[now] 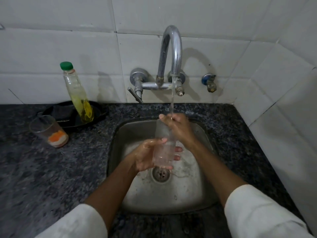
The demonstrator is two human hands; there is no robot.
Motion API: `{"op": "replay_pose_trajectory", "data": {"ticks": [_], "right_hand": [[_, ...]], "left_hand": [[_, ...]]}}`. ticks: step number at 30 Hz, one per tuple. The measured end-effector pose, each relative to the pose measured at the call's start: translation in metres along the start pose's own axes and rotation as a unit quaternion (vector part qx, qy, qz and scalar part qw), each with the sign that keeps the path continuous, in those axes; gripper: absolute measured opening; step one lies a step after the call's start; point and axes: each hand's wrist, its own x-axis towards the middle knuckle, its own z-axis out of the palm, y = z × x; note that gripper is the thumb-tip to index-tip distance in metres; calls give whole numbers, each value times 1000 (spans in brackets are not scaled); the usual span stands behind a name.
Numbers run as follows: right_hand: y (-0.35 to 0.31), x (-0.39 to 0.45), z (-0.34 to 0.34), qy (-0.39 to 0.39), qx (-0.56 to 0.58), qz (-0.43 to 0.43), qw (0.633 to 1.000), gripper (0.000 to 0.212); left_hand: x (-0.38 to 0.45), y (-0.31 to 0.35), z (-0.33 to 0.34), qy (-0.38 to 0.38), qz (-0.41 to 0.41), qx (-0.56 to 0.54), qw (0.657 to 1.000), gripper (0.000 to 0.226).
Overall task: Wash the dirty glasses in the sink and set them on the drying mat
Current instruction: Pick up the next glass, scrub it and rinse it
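Dark speckled stone table carries a steel sink at centre, chrome tap at 12 o'clock with water running. Over the sink: left hand clamped around the lower body of a tall clear glass, wet; right hand closed over the glass's upper end, directly under the stream. At 10 o'clock on the table: black pan holding a green-capped bottle of yellow liquid, and beside it a second glass with orange and white residue.
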Motion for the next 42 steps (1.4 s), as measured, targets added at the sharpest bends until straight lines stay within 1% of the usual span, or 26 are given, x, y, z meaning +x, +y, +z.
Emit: {"op": "replay_pose_trajectory", "data": {"ticks": [3,5,7,9,10,11,14,16,17,18,21,22,23,25,27,28,29,31,32,33,34,36,38,39,40,42], "right_hand": [[-9,-4,-16,-116,-232,-84,962,40],[-13,-7,-27,-123,-416,-124,892,40],[-21,-13,-27,-119,-508,-117,845,34],[-28,-17,-22,-109,-461,-71,878,28],[-32,-19,-21,-103,-414,-44,903,27],[-33,-20,-20,-93,-382,-35,919,27],[-32,-18,-30,-130,-346,-74,926,27],[-31,-18,-34,-169,-327,-87,926,31],[-29,-17,-33,-164,-320,-81,930,30],[-27,-17,-30,-147,-316,-68,935,28],[-25,-16,-16,-89,-319,-3,944,28],[-23,-16,-15,-80,-323,2,943,28],[-23,-17,-17,-84,-317,-5,945,29],[-26,-20,-27,-119,-251,-31,960,29],[-29,-22,-34,-153,-204,-50,966,30],[-30,-21,-33,-147,-219,-57,963,31],[-28,-17,-29,-129,-252,-55,958,31],[-25,-11,-20,-90,-306,-20,948,29],[-24,-10,-18,-73,-318,-5,945,30],[-23,-10,-18,-64,-317,-10,946,30],[-24,-11,-20,-64,-300,-29,951,29],[-25,-15,-28,-96,-228,-74,966,28],[-24,-17,-32,-136,-186,-92,969,30],[-22,-15,-30,-129,-197,-90,968,31],[-19,-11,-27,-108,-227,-83,964,31],[-16,-5,-21,-69,-281,-61,955,30]], "left_hand": [[14,8,6,134,61,121,982,30],[24,6,10,270,120,209,932,38],[32,-4,11,387,168,288,860,50],[36,-12,11,422,194,372,803,59],[37,-14,7,400,199,388,806,63],[36,-13,4,354,192,379,833,67],[22,5,-6,120,144,264,946,63],[19,13,-12,41,129,202,970,52],[23,11,-8,64,141,198,968,50],[30,6,-2,141,162,223,951,51],[46,-17,25,370,232,314,843,57],[45,-21,26,369,249,316,838,53],[43,-20,22,330,251,300,859,52],[31,-4,4,182,183,260,930,58],[25,7,-10,63,139,202,967,55],[29,5,-10,82,141,208,964,54],[34,2,-3,156,151,245,945,55],[47,-10,14,338,180,317,868,60],[51,-17,18,379,203,330,840,62],[51,-20,18,368,214,328,843,64],[47,-17,15,319,206,317,869,67],[33,2,1,149,157,272,938,62],[25,12,-8,31,131,182,974,48],[28,11,-8,49,134,181,973,45],[33,7,-3,121,144,230,955,47],[45,-5,10,308,170,333,875,59]]}}
